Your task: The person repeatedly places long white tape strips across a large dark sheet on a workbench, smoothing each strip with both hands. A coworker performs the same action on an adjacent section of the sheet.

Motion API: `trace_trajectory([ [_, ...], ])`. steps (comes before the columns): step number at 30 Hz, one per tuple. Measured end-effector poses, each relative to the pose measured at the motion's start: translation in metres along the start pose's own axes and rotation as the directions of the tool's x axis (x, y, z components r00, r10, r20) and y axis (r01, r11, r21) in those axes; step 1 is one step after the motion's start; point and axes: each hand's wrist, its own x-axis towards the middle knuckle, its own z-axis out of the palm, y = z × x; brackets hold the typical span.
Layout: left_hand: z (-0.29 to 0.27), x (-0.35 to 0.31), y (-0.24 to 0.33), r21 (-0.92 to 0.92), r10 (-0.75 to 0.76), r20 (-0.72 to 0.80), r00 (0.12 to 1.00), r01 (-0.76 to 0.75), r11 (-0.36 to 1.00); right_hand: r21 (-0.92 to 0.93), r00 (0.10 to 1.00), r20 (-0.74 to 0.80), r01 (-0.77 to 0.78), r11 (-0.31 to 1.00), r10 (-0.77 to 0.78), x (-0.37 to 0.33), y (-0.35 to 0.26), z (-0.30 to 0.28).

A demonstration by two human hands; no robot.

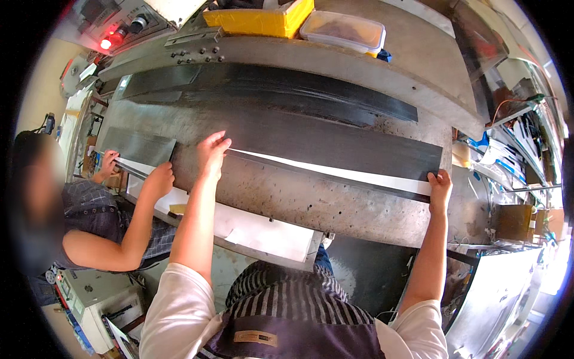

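A long, flat black sheet (341, 136) lies crosswise on the metal worktable in front of me. Along its near side runs a white strip (382, 180), a thin wedge that widens to the right, with a narrow dark band (409, 194) below it. My left hand (213, 154) pinches the left end, where the white tapers to a point. At the other end, my right hand (440, 189) grips the right corner, thumb and fingers closed on the edge. Whether the dark band is a folded edge or a separate strip, I cannot tell.
A person (98, 215) at my left holds a shorter dark sheet (140, 146) with both hands. More dark strips (299, 90) lie farther back on the worktable (287, 197). Behind are a yellow box (263, 21) and a clear plastic container (342, 31). A red lamp (106, 44) glows far left.
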Motion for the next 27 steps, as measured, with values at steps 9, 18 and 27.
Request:
trace_trajectory([
  [9, 0.020, 0.021, -0.034, 0.581, 0.200, -0.097, 0.975, -0.107, 0.807, -0.535, 0.984, -0.169, -0.049, 0.844, -0.050, 0.008, 0.032, 0.015],
  [18, 0.160, 0.035, 0.036, 0.703, 0.573, 0.427, 0.700, -0.655, 0.277, -0.658, 0.926, -0.033, 0.264, 0.706, -0.377, 0.109, -0.013, 0.093],
  [27, 0.226, 0.056, 0.046, 0.683, 0.264, 0.598, 0.757, -0.653, 0.327, -0.701, 0.940, -0.198, 0.061, 0.710, -0.276, 0.192, 0.002, 0.134],
])
